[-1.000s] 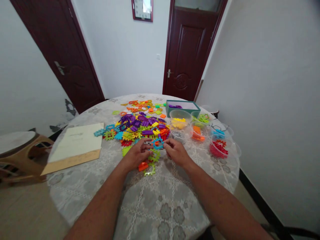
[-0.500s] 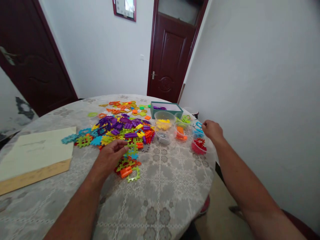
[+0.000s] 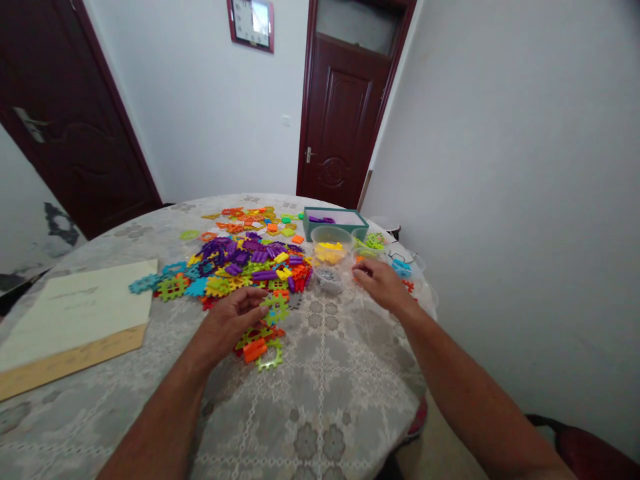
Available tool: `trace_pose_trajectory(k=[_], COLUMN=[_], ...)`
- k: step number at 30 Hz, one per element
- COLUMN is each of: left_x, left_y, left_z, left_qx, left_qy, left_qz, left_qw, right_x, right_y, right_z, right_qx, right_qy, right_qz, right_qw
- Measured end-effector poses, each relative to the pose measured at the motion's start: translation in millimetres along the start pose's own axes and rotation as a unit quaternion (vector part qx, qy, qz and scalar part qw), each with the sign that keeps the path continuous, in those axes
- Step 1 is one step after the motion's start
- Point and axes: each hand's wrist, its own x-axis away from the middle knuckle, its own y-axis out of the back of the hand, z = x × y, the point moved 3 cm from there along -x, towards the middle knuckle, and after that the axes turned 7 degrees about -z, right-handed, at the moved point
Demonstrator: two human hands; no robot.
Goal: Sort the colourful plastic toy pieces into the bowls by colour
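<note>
My left hand [image 3: 233, 323] pinches a green notched building piece [image 3: 275, 309] between thumb and fingers. Below it lie an orange connector piece [image 3: 255, 350] and a green open-frame piece [image 3: 270, 355]. My right hand [image 3: 377, 283] hangs over the near edge of the clear tub with orange pieces [image 3: 359, 260], fingers loosely bent and apart, no piece visible in them. It partly covers that tub. Left of it stand a tub of grey pieces [image 3: 329, 277] and one of yellow pieces [image 3: 329, 251]. Beyond my left hand spreads a heap of mixed purple, yellow, green and red pieces [image 3: 250, 257].
A green-edged box [image 3: 334, 221] with purple pieces stands behind the tubs. To the right are tubs with green pieces [image 3: 374, 241], blue pieces [image 3: 401, 267] and red pieces [image 3: 409, 286]. Cardboard sheets [image 3: 100, 300] lie left on the round table.
My right hand has swung left from above the blue pieces' tub to the orange pieces' tub. My left hand keeps the green piece, slightly turned. The view has shifted a little.
</note>
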Motion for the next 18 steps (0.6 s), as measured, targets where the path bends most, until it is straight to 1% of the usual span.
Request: trace_pose_trajectory(k=[1,3,5,8,10,12,13,14,15,16,17,18], left_x=[1.1,3.5,5.8,7.5,7.8,7.8,7.6,7.1,6.2,5.1,3.8,2.5], left_y=[-1.4,-4.8,-8.7,-13.7,-15.7,-15.3,-13.6,-10.5,-6.1,-0.6,5.5,11.8], left_z=[-1.6,-4.6,-6.5,-5.3,-3.3,-2.5,-3.0,-4.0,-5.4,-7.1,-8.5,-9.4], left_qx=[0.003,0.016,0.030,0.028,0.025,0.023,0.015,0.001,-0.020,-0.044,-0.069,-0.089], left_qy=[0.000,0.005,0.006,-0.009,-0.020,-0.024,-0.026,-0.028,-0.032,-0.037,-0.041,-0.043], left_qz=[0.009,0.030,0.060,0.097,0.113,0.117,0.110,0.092,0.064,0.027,-0.017,-0.063], left_qw=[1.000,0.999,0.998,0.995,0.993,0.993,0.993,0.995,0.997,0.998,0.997,0.993], right_x=[7.9,23.3,36.2,48.7,52.3,50.2,45.7,38.1,27.5,13.8,-2.2,-19.8], right_y=[-13.4,-39.6,-64.9,-96.7,-107.5,-104.6,-97.3,-86.3,-72.4,-56.4,-39.5,-22.8], right_z=[18.1,50.0,72.3,86.9,88.4,85.8,82.2,76.4,68.1,57.0,43.6,27.5], right_qx=[-0.053,-0.124,-0.177,-0.243,-0.278,-0.288,-0.277,-0.252,-0.212,-0.164,-0.103,-0.041], right_qy=[0.012,0.029,0.029,0.000,-0.021,-0.023,-0.014,0.003,0.022,0.039,0.053,0.044], right_qz=[0.033,0.078,0.110,0.147,0.176,0.199,0.197,0.181,0.149,0.102,0.045,-0.016], right_qw=[0.998,0.989,0.978,0.959,0.944,0.936,0.940,0.951,0.966,0.980,0.992,0.998])
